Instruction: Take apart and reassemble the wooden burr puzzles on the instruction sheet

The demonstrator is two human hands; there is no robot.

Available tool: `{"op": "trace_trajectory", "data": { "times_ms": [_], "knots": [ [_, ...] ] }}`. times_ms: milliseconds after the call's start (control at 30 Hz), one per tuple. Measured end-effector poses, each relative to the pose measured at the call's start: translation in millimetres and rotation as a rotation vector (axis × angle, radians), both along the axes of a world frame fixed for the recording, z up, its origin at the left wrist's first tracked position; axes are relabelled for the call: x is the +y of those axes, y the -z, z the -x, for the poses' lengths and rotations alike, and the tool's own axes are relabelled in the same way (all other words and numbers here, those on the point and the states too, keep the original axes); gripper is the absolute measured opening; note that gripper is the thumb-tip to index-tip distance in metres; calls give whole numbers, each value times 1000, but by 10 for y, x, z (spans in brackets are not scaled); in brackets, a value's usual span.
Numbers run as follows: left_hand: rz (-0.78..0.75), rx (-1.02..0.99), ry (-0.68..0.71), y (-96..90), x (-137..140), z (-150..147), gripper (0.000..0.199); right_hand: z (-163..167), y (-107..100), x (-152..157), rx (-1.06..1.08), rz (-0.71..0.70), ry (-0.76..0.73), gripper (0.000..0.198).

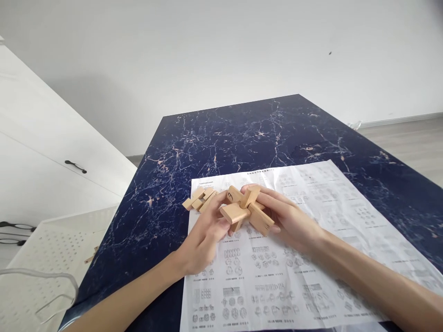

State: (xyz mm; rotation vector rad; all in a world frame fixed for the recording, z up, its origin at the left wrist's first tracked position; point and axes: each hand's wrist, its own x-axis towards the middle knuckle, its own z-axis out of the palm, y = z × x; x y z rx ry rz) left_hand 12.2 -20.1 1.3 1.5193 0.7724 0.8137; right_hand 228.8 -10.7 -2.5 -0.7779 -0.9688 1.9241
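Observation:
Both hands hold a wooden interlocking puzzle point(236, 212), made of pale bars that cross at the middle. One of its bars bears a dark handwritten mark. My left hand point(206, 235) is closed on the puzzle's left side, the thumb below it. My right hand point(289, 214) grips the right side, with some fingers hidden behind the bars. Under the puzzle lies a large printed sheet point(277, 299) covered with rows of small diagrams. Several notched wooden pieces point(197, 203) lie together just beyond my left hand, at the sheet's left edge.
The dark blue marbled table point(221, 143) stretches away toward a white wall point(221, 55). On the left are a white cabinet point(51, 138) with a black handle point(75, 166) and a perforated white surface point(44, 258). A pale cable or tube point(41, 274) crosses the lower left.

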Motion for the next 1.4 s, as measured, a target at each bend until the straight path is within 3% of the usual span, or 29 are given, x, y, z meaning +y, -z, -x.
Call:
{"op": "trace_trajectory", "data": {
  "times_ms": [167,533,900,1000,1167,1233,1400],
  "knots": [
    [35,77,22,23,-6,11,59,-10,18,52,64,4,19,26],
    [77,171,11,-55,-12,-32,44,-25,22,126,144,39,60,32],
    [32,298,13,-98,-11,-51,32,-78,-18,157,160,12,137,17],
    [-1,324,-9,-75,-5,-40,34,-156,-37,257,132,-61,293,19],
    [-25,391,36,-34,20,2,38,-397,38,516,-144,-202,754,26],
    [-34,401,41,-22,25,16,38,-507,74,606,-185,-180,892,28],
    [-45,419,38,-8,36,29,37,-755,103,746,-162,-69,1076,24]
  ]
}}
